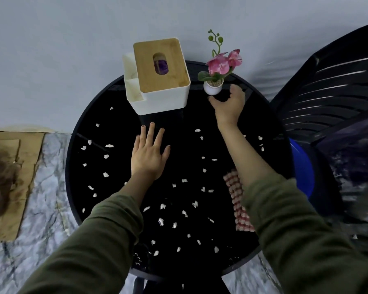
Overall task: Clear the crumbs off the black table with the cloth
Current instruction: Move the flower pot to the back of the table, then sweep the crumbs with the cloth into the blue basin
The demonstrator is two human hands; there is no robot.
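Here, nearest the camera, two olive fabric sleeves (106, 240) reach over the round, glossy black table (119, 128), which is scattered all over with small, ragged white crumbs (161, 221). A red-and-white checked cloth (237, 200) lies rumpled near the right rim, partly under the right forearm and touched by neither hand. The left hand (149, 155) rests flat mid-table, fingers spread and empty. Farther off, the right hand (229, 105) curls loosely, holding nothing, just beside a small white pot of pink orchids (213, 88). A white tissue box (157, 85) with a smooth wooden lid stands at the far edge.
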